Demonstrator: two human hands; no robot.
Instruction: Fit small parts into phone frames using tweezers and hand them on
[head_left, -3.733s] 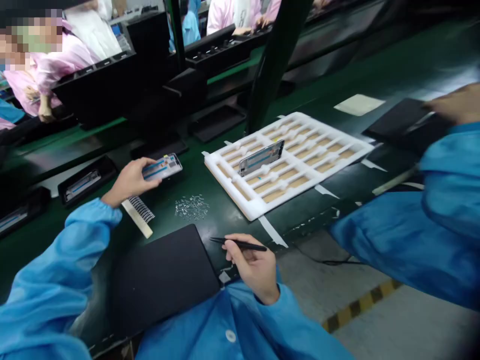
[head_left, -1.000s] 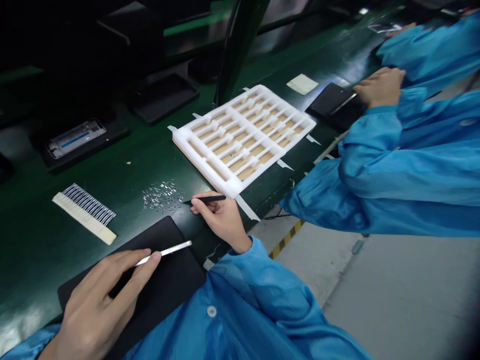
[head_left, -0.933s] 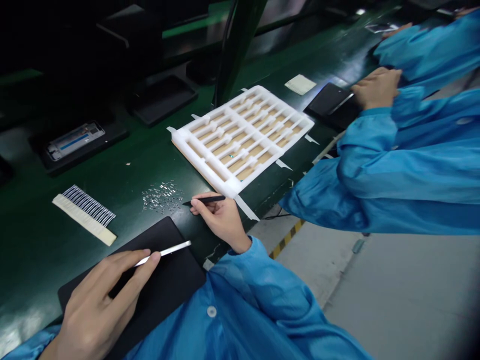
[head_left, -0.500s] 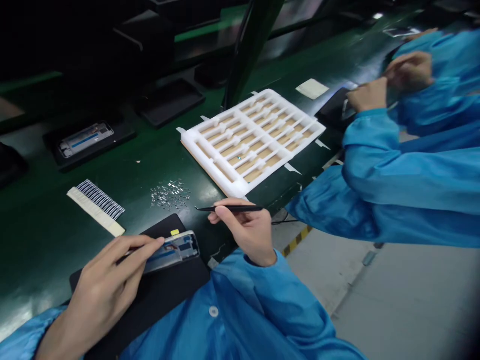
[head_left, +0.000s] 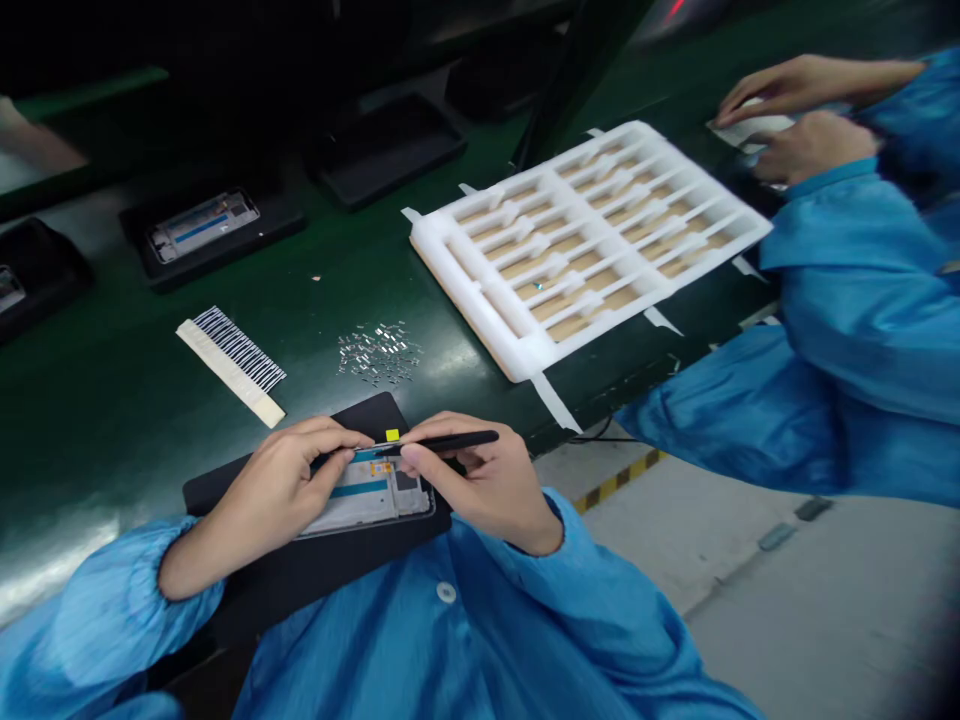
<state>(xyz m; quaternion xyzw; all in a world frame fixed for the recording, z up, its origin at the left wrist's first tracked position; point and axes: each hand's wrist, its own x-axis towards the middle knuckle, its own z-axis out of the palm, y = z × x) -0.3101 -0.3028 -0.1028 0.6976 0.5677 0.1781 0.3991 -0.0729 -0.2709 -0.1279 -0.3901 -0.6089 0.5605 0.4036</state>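
A phone frame (head_left: 352,508) with blue strips inside lies on a black pad (head_left: 322,580) close to my body. My left hand (head_left: 255,500) grips the frame's far edge between thumb and fingers. Black tweezers (head_left: 465,440) are pinched in my right hand (head_left: 487,490), their tip over the upper edge of the frame. Whether the tip holds anything is too small to tell. Just beyond the frame, a yellow tab (head_left: 392,435) shows on the pad. Several small metal pieces (head_left: 379,352) lie scattered on the green bench past my hands.
A pale strip with a row of thin dark pieces (head_left: 232,365) lies on the left. A white slotted tray (head_left: 540,350) stands at right. Black trays (head_left: 285,235) line the back, one holding another phone frame (head_left: 202,225). A co-worker's hands (head_left: 817,145) work at far right.
My right hand has brought the tweezers left and down to the frame. The frame now lies flatter on the pad, and the view has shifted. The co-worker's hands have moved to a pale sheet.
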